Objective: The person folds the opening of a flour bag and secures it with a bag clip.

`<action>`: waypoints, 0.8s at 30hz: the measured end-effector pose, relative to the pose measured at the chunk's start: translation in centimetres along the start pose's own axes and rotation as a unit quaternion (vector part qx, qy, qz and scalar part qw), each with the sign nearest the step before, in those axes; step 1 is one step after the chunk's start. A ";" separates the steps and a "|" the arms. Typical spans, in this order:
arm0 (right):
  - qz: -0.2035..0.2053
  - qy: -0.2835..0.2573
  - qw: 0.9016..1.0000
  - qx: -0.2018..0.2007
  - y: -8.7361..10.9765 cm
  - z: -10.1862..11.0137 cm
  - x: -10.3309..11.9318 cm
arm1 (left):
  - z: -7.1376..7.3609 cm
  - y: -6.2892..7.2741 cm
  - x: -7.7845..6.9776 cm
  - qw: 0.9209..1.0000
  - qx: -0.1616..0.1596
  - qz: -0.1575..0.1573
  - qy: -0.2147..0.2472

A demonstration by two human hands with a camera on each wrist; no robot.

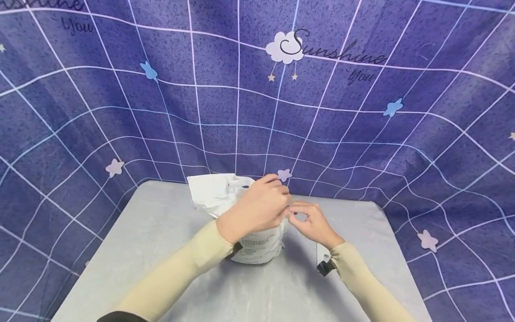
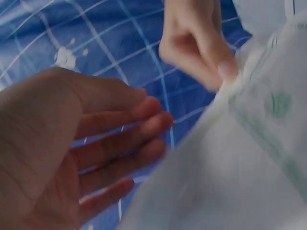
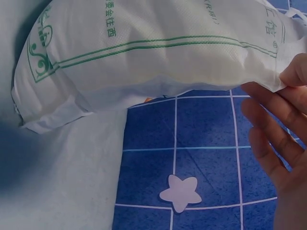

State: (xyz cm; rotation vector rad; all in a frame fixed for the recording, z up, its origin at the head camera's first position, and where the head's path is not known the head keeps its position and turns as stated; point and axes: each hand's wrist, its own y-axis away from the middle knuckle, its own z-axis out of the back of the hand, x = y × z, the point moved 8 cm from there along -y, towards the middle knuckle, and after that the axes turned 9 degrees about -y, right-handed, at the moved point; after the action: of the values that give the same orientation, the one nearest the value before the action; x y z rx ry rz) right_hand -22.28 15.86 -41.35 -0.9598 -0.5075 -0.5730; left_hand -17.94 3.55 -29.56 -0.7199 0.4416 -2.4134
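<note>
A bag sits on the bench, around the middle of its width. A hanging cloth rises behind the bench and runs along its left and right sides. The bag's top flap points left. The left grip lies before the bag's upper part (hiding some of it from the head view); the right grip is at its right, on its edge.
</note>
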 end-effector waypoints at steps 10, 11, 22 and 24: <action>0.003 0.015 1.000 -0.001 0.0 0.3 -0.2 | -3.7 -1.0 -1.6 0.992 0.104 0.047 -0.058; 0.002 0.015 1.000 0.001 0.0 0.3 -0.1 | -3.9 -1.0 -1.5 0.990 0.115 0.051 -0.059; -0.003 0.018 1.000 0.005 -0.3 0.4 0.0 | -4.7 -1.2 -1.4 0.988 0.136 0.054 -0.053; -0.003 0.018 1.000 0.005 -0.3 0.4 0.0 | -4.8 -1.2 -1.4 0.987 0.142 0.049 -0.052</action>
State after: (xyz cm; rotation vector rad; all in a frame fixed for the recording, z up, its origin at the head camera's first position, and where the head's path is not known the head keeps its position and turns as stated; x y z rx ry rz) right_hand -22.49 16.08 -40.96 -0.9361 -0.4801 -0.5917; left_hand -20.28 6.06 -33.43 -0.6754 0.0851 -2.2714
